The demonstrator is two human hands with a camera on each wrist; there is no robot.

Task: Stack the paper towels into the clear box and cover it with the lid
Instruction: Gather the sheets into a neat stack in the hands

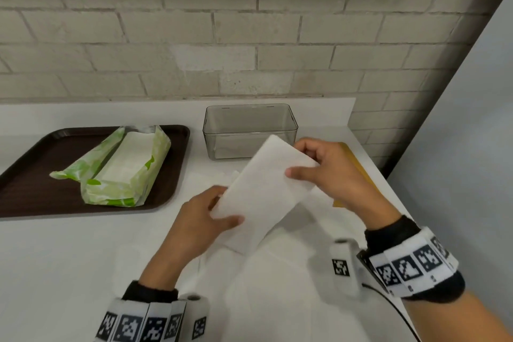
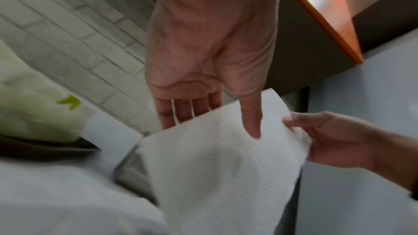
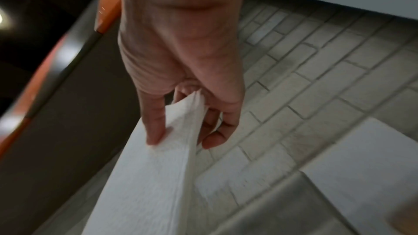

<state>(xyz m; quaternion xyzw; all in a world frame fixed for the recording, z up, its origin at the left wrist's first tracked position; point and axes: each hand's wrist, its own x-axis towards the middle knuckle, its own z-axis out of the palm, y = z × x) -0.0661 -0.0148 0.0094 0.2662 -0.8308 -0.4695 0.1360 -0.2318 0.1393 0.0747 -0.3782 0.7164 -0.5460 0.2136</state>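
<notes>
I hold a folded stack of white paper towels point(image 1: 263, 191) slanted in the air in front of the empty clear box point(image 1: 249, 130). My left hand point(image 1: 222, 211) pinches its lower left end, thumb on top. My right hand point(image 1: 302, 161) pinches the upper right end. In the left wrist view my left hand point(image 2: 212, 128) has the thumb over the towels point(image 2: 214, 176) and the fingers behind, with the right hand point(image 2: 328, 137) at the far corner. In the right wrist view my right hand point(image 3: 185, 138) pinches the towels point(image 3: 147, 185). A tan lid point(image 1: 355, 159) lies partly hidden under my right hand.
A dark brown tray point(image 1: 33, 175) at the left carries an opened green and white package point(image 1: 119, 166) of paper towels. Loose white towels point(image 1: 277, 286) lie spread on the white counter under my hands. A brick wall stands behind the box, and the counter ends just right of the lid.
</notes>
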